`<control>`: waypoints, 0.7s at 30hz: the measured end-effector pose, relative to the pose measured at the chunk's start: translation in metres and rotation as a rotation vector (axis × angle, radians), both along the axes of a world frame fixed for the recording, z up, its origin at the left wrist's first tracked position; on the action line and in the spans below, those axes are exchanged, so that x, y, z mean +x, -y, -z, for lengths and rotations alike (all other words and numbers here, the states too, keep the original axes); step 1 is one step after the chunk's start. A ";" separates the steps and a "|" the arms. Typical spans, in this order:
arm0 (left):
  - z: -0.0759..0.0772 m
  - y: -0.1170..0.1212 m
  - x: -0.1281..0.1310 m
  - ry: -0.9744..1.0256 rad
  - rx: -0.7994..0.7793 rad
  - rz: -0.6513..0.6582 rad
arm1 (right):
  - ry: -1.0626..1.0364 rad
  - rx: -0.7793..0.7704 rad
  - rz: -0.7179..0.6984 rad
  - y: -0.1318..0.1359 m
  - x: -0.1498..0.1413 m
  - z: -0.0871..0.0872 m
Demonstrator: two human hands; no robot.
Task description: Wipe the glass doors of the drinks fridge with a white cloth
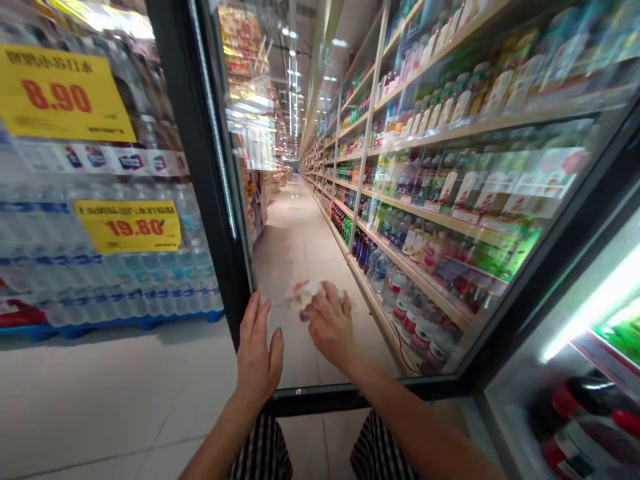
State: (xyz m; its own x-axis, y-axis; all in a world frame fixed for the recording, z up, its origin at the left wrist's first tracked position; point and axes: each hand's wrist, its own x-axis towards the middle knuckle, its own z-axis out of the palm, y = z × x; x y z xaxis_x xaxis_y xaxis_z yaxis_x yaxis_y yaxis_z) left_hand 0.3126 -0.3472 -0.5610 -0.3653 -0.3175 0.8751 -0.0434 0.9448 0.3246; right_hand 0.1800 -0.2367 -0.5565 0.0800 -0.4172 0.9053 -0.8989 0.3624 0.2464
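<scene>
A glass door (pixel 280 233) with a black frame (pixel 220 200) stands in front of me. My right hand (pixel 333 327) presses a pale, crumpled cloth (pixel 314 288) against the lower part of the glass, its fingers bent over the cloth. Motion blur softens the cloth, and the hand covers part of it. My left hand (pixel 259 350) lies against the door's left edge near the bottom corner, fingers stretched out and thumb apart, with nothing in it.
Shelves of bottled drinks (pixel 450 180) show at the right through the glass. At left, packs of bottled water (pixel 125 280) stand on a blue pallet (pixel 150 323) beneath yellow price signs (pixel 65 93). A lit cooler (pixel 565 327) with bottles is at lower right. Below is a tiled floor (pixel 115 400).
</scene>
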 end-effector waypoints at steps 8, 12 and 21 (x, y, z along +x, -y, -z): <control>0.016 -0.006 0.013 0.016 -0.012 0.011 | -0.035 0.088 -0.061 0.020 0.007 -0.011; 0.021 -0.006 0.021 0.014 -0.019 -0.013 | -0.183 0.242 -0.194 0.019 0.016 0.011; 0.023 -0.014 -0.001 0.103 -0.118 -0.053 | 0.077 0.033 0.066 -0.016 -0.005 -0.002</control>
State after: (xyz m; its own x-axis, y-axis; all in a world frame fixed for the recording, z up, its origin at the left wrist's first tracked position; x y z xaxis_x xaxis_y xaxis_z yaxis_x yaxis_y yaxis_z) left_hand 0.3113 -0.3334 -0.5837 -0.4408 -0.2356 0.8661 -0.1220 0.9717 0.2023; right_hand 0.1753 -0.2209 -0.5542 -0.0176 -0.4488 0.8935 -0.8899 0.4144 0.1906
